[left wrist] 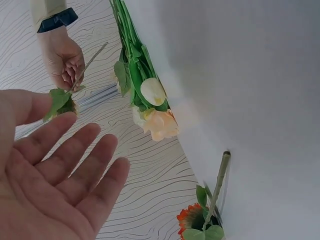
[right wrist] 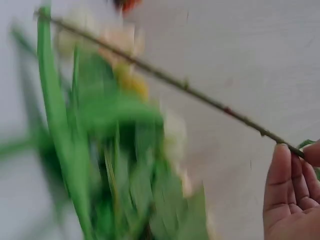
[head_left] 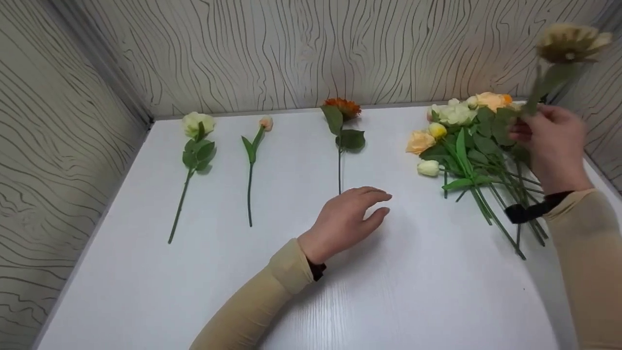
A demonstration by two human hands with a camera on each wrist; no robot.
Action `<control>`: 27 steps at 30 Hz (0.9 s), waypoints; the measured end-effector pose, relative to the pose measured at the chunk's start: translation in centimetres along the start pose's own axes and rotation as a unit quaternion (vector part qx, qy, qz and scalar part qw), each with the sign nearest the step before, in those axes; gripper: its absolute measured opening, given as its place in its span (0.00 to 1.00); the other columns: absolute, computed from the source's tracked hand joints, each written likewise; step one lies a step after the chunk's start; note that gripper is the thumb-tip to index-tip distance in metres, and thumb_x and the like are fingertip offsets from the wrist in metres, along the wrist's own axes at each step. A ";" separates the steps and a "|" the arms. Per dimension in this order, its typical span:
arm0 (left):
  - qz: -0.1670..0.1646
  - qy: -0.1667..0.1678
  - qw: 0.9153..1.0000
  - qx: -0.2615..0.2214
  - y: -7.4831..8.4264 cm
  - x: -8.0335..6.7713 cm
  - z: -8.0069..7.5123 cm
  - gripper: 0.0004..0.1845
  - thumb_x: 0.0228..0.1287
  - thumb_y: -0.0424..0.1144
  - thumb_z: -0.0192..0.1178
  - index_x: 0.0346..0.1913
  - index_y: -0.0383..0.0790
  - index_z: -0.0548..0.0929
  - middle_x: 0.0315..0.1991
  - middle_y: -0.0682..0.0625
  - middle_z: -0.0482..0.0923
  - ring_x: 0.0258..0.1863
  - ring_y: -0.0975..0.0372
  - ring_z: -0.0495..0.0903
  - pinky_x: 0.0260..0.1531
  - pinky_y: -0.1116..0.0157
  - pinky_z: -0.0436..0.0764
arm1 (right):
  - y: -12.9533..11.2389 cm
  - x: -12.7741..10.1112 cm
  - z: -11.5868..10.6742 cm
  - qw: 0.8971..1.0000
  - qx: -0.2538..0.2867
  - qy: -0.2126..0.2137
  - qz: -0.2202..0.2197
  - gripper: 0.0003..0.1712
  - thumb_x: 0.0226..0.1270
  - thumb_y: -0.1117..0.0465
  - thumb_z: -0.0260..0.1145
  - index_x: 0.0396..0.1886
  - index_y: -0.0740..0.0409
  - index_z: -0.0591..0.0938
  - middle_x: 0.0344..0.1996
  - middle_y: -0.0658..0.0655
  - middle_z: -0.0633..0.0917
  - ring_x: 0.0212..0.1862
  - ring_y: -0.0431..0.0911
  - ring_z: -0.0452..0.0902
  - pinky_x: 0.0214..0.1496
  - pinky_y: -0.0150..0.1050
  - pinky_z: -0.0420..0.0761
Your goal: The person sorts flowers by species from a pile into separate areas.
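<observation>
Left hand: my left hand (head_left: 347, 221) hovered just above the white bench (head_left: 301, 291), nearest to me, fingers straight and relaxed, its grip open on nothing.
Right hand: my right hand (head_left: 551, 141) was raised at the right, its grip pinched round the stem of a pale flower (head_left: 571, 43), the bloom lifted clear above the bench and blurred.
Stem: in the right wrist view the thin stem (right wrist: 165, 80) ran slantwise from my fingertips (right wrist: 280, 170).
Bunch: a bunch of flowers (head_left: 466, 141), peach, yellow and cream, lay on the bench just below my right hand.
Orange flower: an orange flower (head_left: 341, 108) lay alone, its stem end just beyond my left hand.
Far row: a pink bud (head_left: 265, 122) and a cream rose (head_left: 198, 123) lay further left, well apart.
</observation>
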State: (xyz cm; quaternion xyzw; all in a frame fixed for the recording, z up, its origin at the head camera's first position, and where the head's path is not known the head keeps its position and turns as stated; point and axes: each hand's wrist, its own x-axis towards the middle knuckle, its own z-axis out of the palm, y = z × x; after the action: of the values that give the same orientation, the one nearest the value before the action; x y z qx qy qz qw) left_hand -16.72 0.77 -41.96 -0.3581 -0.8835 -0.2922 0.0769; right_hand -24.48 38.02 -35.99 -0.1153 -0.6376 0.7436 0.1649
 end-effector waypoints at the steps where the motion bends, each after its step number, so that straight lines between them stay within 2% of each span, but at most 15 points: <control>1: -0.017 0.003 0.999 -0.032 -0.1 0.0 -0.1 0.16 0.77 0.43 0.59 0.62 0.46 0.84 0.58 0.56 0.83 0.56 0.67 0.80 0.55 0.71 0.78 | 0.3 -0.7 1.1 0.998 0.042 -0.035 0.021 0.14 0.71 0.65 0.70 0.52 0.63 0.80 0.43 0.59 0.82 0.41 0.46 0.83 0.41 0.32 0.86; 2: -0.032 0.004 0.997 -0.067 -0.1 0.0 -0.2 0.15 0.77 0.42 0.59 0.61 0.45 0.85 0.57 0.56 0.84 0.54 0.68 0.81 0.53 0.71 0.78 | 0.8 -1.4 2.2 0.994 0.069 -0.068 0.042 0.19 0.69 0.64 0.72 0.55 0.64 0.79 0.45 0.61 0.82 0.42 0.48 0.83 0.45 0.34 0.86; 4: -0.059 0.004 0.990 -0.131 -0.3 0.0 -0.4 0.16 0.78 0.42 0.59 0.61 0.44 0.85 0.56 0.56 0.84 0.51 0.71 0.81 0.51 0.73 0.79 | 1.7 -2.9 4.6 0.986 0.082 -0.125 0.071 0.24 0.67 0.63 0.73 0.59 0.68 0.77 0.46 0.63 0.82 0.44 0.49 0.83 0.49 0.37 0.86; 7: -0.099 0.004 0.972 -0.211 -0.5 0.1 -0.5 0.17 0.77 0.44 0.60 0.61 0.43 0.85 0.55 0.57 0.84 0.48 0.73 0.81 0.48 0.74 0.80 | 3.1 -5.1 8.3 0.978 0.055 -0.189 0.074 0.26 0.70 0.61 0.71 0.61 0.70 0.74 0.46 0.63 0.82 0.45 0.50 0.84 0.52 0.39 0.85; 10: -0.135 0.005 0.955 -0.265 -0.7 0.3 -0.5 0.18 0.74 0.47 0.63 0.61 0.44 0.85 0.48 0.60 0.85 0.42 0.68 0.84 0.42 0.70 0.82 | 4.0 -7.0 11.1 0.970 0.049 -0.229 0.066 0.23 0.71 0.60 0.71 0.58 0.71 0.77 0.42 0.62 0.84 0.43 0.51 0.85 0.51 0.40 0.86; 14: -0.162 0.001 0.932 -0.325 -1.0 0.4 -0.4 0.16 0.71 0.45 0.67 0.57 0.44 0.85 0.38 0.57 0.85 0.35 0.59 0.86 0.37 0.63 0.86 | 4.5 -8.6 13.1 0.966 0.045 -0.250 0.046 0.19 0.72 0.61 0.69 0.54 0.70 0.79 0.40 0.61 0.86 0.41 0.50 0.85 0.50 0.41 0.86; 18: -0.175 0.001 0.918 -0.357 -1.3 0.4 -0.4 0.09 0.70 0.40 0.68 0.50 0.44 0.86 0.36 0.48 0.87 0.32 0.61 0.86 0.36 0.63 0.86 | 4.8 -9.4 13.8 0.967 0.037 -0.248 0.042 0.16 0.75 0.63 0.66 0.54 0.70 0.77 0.39 0.60 0.86 0.40 0.50 0.86 0.50 0.41 0.86; 23: -0.184 -0.002 0.904 -0.385 -1.4 0.4 -0.4 0.06 0.70 0.36 0.67 0.47 0.43 0.85 0.39 0.44 0.87 0.33 0.61 0.86 0.36 0.64 0.87 | 5.2 -9.3 14.0 0.962 0.058 -0.258 0.069 0.13 0.76 0.64 0.64 0.54 0.68 0.78 0.39 0.59 0.86 0.41 0.50 0.85 0.50 0.42 0.86; 27: -0.189 -0.004 0.901 -0.390 -1.4 0.4 -0.4 0.06 0.71 0.36 0.67 0.48 0.43 0.85 0.38 0.47 0.87 0.33 0.61 0.86 0.36 0.64 0.87 | 5.4 -9.2 14.1 0.959 0.063 -0.267 0.074 0.13 0.74 0.64 0.67 0.52 0.66 0.80 0.39 0.58 0.86 0.41 0.49 0.86 0.50 0.43 0.86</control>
State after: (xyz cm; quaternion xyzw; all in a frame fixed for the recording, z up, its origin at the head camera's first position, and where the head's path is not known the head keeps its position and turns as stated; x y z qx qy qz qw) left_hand -18.03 0.02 -42.16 -0.1867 -0.7499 -0.6214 -0.1288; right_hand -21.93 20.85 -39.44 0.0506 -0.6002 0.7960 -0.0600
